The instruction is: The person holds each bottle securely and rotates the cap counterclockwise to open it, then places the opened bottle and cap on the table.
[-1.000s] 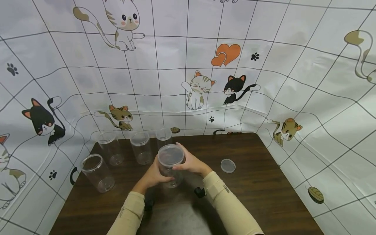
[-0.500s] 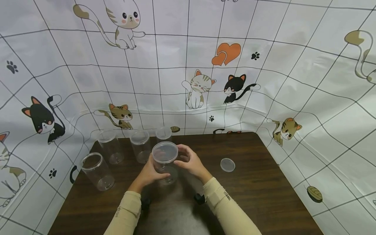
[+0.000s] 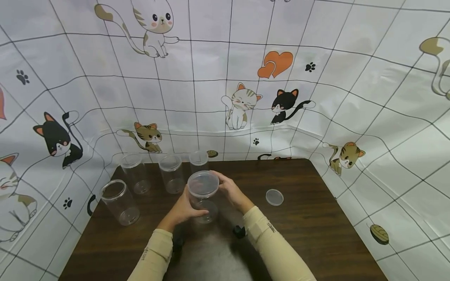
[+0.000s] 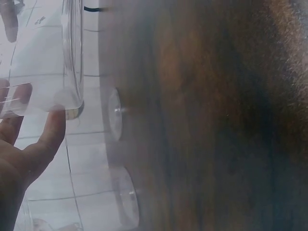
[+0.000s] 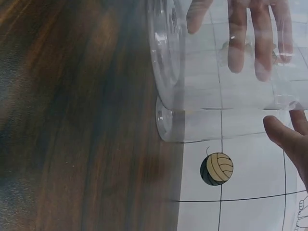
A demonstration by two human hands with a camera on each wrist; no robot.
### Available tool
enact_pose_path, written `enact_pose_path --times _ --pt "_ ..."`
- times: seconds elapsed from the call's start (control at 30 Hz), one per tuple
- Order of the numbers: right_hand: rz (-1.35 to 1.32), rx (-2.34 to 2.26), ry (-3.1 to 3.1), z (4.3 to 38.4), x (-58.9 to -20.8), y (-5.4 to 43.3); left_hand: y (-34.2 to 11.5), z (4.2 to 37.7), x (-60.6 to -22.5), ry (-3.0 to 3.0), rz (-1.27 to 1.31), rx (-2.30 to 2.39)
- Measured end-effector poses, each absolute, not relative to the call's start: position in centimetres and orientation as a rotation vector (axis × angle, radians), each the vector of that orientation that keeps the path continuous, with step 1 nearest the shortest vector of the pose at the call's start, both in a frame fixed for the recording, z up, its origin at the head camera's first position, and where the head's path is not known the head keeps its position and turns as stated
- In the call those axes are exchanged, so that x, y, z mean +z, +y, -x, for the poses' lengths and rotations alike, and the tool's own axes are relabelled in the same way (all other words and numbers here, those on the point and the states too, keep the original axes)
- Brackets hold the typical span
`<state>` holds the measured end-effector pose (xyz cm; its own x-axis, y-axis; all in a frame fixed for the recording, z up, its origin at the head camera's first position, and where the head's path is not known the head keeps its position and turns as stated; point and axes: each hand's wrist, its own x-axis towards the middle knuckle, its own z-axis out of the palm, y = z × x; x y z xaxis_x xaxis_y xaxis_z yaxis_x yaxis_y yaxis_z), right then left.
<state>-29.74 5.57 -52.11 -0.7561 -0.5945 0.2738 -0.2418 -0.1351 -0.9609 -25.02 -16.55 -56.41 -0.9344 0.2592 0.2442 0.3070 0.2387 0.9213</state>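
Observation:
A clear plastic jar (image 3: 204, 208) with a translucent lid (image 3: 203, 184) on its mouth stands upright between the hands, in the middle of the head view. My left hand (image 3: 183, 208) grips its left side, thumb across the front; some of those fingers show through the wall in the right wrist view. At the lid's right rim, my right hand (image 3: 232, 191) holds the edge with curled fingers. The jar's round base (image 5: 166, 53) faces the table in the right wrist view. A loose round lid (image 3: 274, 197) lies flat to the right of the hands.
Three clear jars, a left one (image 3: 135, 175), a middle one (image 3: 171, 175) and a right one (image 3: 199, 160), stand along the back of the dark wooden table (image 3: 309, 234). A lidless jar (image 3: 121, 205) stands front left. Cat-print sheeting (image 3: 211, 97) surrounds the table.
The right hand loosened from the lid half a second ago and now is back at its right rim. The jar shifted slightly left, then back right, still in the left hand.

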Motion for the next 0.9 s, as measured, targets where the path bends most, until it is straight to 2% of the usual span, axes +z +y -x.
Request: enact_pose_path --times 0.17,0.33,0.67,0.9 --pt "0.923 -2.058 1.849 29.9 -52.5 5.4 -16.5 25.1 -56.9 -2.433 0.54 -1.807" --pt "0.886 -2.154 2.062 28.6 -52.8 5.2 -17.0 25.3 -57.0 -2.398 0.504 -1.797" --pt "0.887 -2.053 2.177 27.2 -52.9 4.2 -17.2 25.1 -56.5 -2.447 0.464 -1.738" --pt "0.964 -2.053 1.899 28.2 -52.6 5.0 -16.8 24.9 -56.2 -2.464 0.529 -1.758"
